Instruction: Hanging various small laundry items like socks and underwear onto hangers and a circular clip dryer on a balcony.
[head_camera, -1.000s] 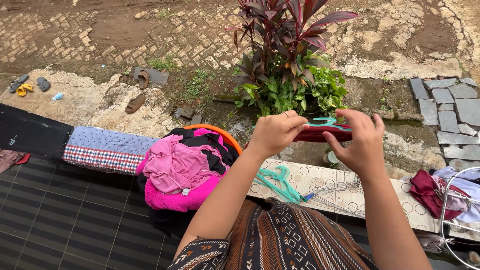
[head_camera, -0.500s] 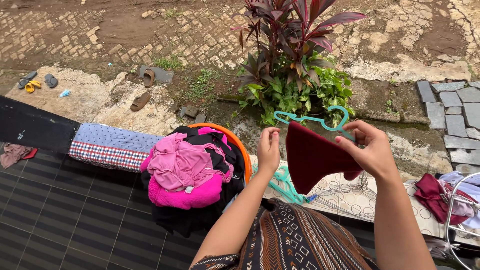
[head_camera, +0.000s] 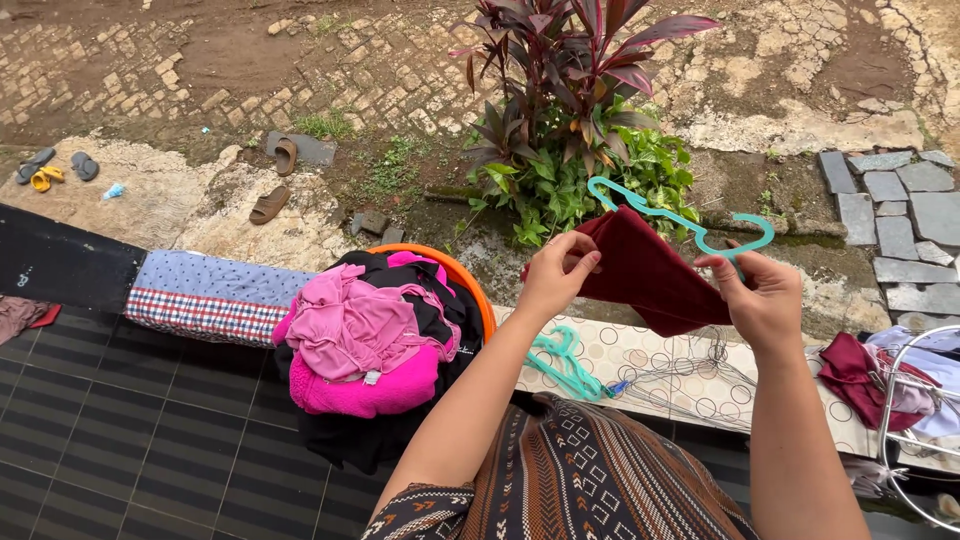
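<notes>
A dark red cloth (head_camera: 650, 275) hangs over a teal plastic hanger (head_camera: 690, 222) in front of me. My left hand (head_camera: 558, 272) pinches the cloth's left edge near the hanger's left end. My right hand (head_camera: 762, 298) grips the hanger's right end together with the cloth there. Both are held up above a patterned ledge (head_camera: 640, 360).
An orange basket (head_camera: 470, 285) heaped with pink and black laundry stands at my left. More teal and wire hangers (head_camera: 600, 375) lie on the ledge. A metal drying rack (head_camera: 915, 400) with clothes is at the right. A plant (head_camera: 575, 120) grows beyond the ledge, sandals on the ground.
The hanger with the red cloth has tilted and shifted right. My left hand, apart from it half a second ago, now pinches the cloth's left edge.
</notes>
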